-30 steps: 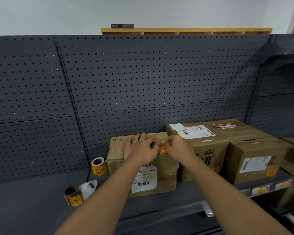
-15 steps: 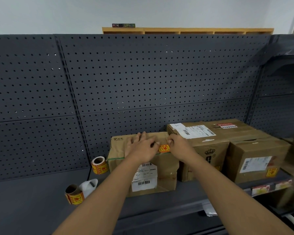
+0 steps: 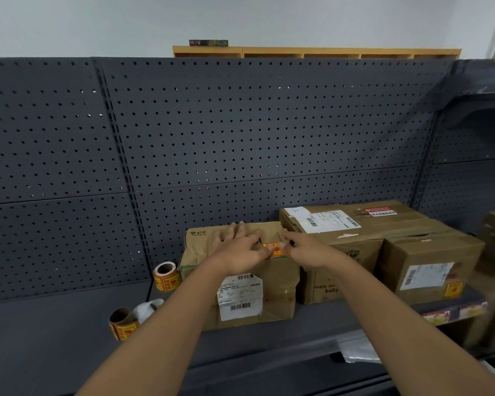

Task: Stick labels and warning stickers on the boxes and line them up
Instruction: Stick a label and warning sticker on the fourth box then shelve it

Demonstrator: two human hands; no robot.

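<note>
While the left hand (image 3: 240, 250) lies spread flat on the box (image 3: 240, 281), the right hand (image 3: 306, 248) pinches the warning sticker (image 3: 272, 250). Best smooth it outward from that grip, edges last

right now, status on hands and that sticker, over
Left hand flat on the left box top, steadying. Right hand pinching the orange warning sticker at the box's front top edge. Nothing in the way.

Both arms reach forward, left grip (image 3: 240, 248) flat, right grip (image 3: 305, 248) pinching.
</note>
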